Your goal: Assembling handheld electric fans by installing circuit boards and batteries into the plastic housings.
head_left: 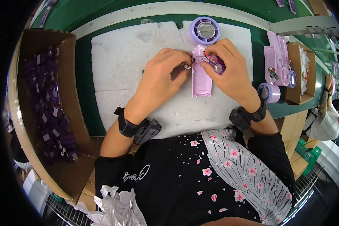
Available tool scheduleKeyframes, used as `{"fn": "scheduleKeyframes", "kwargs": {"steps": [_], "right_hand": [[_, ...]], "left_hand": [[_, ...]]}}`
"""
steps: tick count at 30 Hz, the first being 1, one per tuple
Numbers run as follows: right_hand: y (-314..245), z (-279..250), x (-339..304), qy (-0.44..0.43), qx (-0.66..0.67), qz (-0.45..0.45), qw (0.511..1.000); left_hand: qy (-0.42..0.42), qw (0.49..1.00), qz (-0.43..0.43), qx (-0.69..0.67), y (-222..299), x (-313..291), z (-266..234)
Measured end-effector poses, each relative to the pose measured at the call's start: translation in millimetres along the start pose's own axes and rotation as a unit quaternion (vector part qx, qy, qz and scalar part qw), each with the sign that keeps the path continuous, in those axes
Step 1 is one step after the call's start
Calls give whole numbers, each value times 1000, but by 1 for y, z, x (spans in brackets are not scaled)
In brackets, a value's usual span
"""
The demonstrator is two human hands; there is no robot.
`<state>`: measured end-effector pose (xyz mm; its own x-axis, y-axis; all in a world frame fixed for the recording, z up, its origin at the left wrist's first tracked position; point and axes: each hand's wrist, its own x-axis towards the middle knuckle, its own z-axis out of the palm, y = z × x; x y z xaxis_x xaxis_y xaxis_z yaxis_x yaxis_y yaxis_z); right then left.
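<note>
A pink handle shell (202, 81) of a handheld fan lies open side up on a white foam sheet, its long hollow toward me. Above it sits a lilac fan head (204, 31) with a ringed grille and a shiny round centre. My left hand (160, 77) is at the shell's left edge, thumb and finger pinched on a small metal-ended part on a wire (187, 67). At the right edge, my right hand (231, 69) curls round a purple cylinder (219, 68) with a silver end. Red and black wires (208, 57) run between shell and cylinder.
A cardboard box (66, 75) of purple wrapped cylinders stands at the left. Pink fan shells (277, 56), another lilac fan head (269, 92) and a smaller box (309, 73) are at the right. The foam sheet (120, 60) covers the green table. Another person (329, 122) is far right.
</note>
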<state>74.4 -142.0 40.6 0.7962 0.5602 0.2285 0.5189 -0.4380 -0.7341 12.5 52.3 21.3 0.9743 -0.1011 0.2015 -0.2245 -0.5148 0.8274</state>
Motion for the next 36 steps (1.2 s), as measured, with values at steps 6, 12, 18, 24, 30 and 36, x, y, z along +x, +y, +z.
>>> {"fn": "scheduleKeyframes", "kwargs": {"steps": [6,12,18,24,30,36], "right_hand": [[-1,10,-6,9,-58,-106,993],[-1,10,-7,6,-72,-101,992],[-6,7,-8,-18,-68,-73,995],[-5,4,-9,-47,-38,-20,998],[-4,7,-10,-46,-30,-27,998],[-5,5,-9,-47,-66,-64,995]], "left_hand": [[-6,999,18,-28,6,0,-2],[-38,997,-39,-56,9,2,-6],[-33,997,-36,-56,6,0,-4],[-58,996,-39,-58,8,3,-10],[-33,995,-40,-81,2,0,-7],[-67,996,-43,-41,2,-2,-10]]}}
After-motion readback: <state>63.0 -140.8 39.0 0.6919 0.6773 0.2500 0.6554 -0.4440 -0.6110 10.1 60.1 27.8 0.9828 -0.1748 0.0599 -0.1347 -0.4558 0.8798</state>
